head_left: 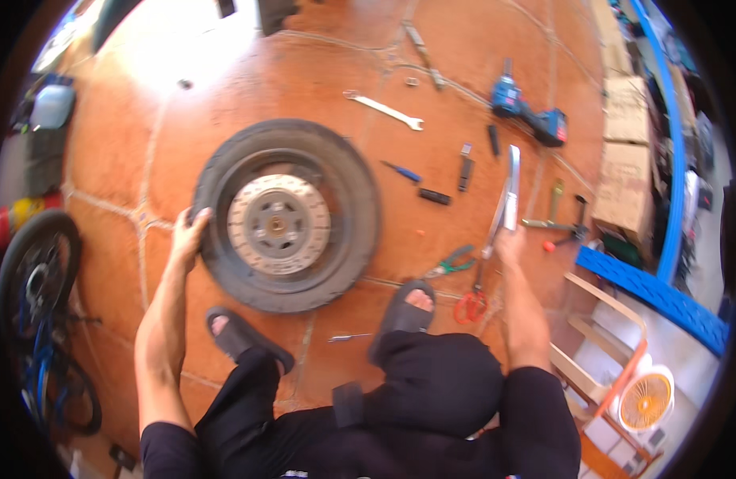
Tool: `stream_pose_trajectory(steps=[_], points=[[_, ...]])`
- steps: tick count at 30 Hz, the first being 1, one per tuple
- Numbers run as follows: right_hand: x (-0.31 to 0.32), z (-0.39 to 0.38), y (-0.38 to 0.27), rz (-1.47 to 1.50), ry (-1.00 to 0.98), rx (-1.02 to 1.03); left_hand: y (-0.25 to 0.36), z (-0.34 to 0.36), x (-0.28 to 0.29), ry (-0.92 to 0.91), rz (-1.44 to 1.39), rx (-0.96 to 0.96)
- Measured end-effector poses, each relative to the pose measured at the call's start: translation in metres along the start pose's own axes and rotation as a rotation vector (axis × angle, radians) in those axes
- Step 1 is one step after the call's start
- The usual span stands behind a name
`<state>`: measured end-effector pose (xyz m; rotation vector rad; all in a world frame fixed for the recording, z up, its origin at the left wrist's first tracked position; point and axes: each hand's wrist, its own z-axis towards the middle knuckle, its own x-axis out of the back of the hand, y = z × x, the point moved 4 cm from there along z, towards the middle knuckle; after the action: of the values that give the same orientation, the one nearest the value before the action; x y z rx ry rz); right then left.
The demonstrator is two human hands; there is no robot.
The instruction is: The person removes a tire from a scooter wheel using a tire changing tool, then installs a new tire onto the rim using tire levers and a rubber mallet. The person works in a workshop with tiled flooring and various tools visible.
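Note:
A wheel (357, 215) with a black tire and metal brake disc (248, 199) lies on the tiled floor. My left hand (192, 233) grips the tire's left edge. My right hand (508, 241) holds a long silver metal tool (513, 182) upright in the picture, right of the wheel. Beside it lie a long thin metal tool (493, 227), red-handled cutters (471, 307) and green-handled pliers (454, 262). Above the wheel are a silver wrench (384, 109), a blue screwdriver (404, 172), small black tools (434, 196) and a blue cordless drill (507, 97).
My sandaled feet are just below the wheel. A blue bicycle (37, 279) and a red container (5, 223) are at left. Cardboard boxes (623, 184) and blue shelving (655, 303) line the right, with a wooden chair (587, 335) and a small fan (645, 399) at lower right.

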<state>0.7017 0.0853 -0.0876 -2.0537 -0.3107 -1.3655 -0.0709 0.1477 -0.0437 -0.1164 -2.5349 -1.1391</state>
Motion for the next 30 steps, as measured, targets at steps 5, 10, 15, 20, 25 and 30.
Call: stream_pose_trajectory(steps=[5, 10, 15, 20, 25, 30], points=[[0.065, -0.012, 0.017, 0.262, -0.078, 0.386, 0.028, -0.013, -0.020, -0.123, -0.036, 0.027], [0.102, -0.158, -0.167, 0.471, -0.493, 0.515, 0.030, -0.011, -0.011, -0.104, 0.078, -0.005], [0.071, -0.226, -0.274, 0.267, -0.448, 0.971, 0.047, -0.014, -0.011, -0.079, 0.367, -0.150], [0.037, -0.267, -0.342, 0.030, -0.211, 1.273, 0.053, -0.026, 0.000, 0.125, 0.399, -0.497], [0.038, -0.273, -0.384, -0.146, -0.106, 1.619, 0.141, -0.097, -0.068, -0.757, -0.109, -0.193], [0.020, -0.281, -0.399, 0.037, -0.146, 1.655, 0.165, -0.160, -0.106, -0.951, 0.050, -0.063]])
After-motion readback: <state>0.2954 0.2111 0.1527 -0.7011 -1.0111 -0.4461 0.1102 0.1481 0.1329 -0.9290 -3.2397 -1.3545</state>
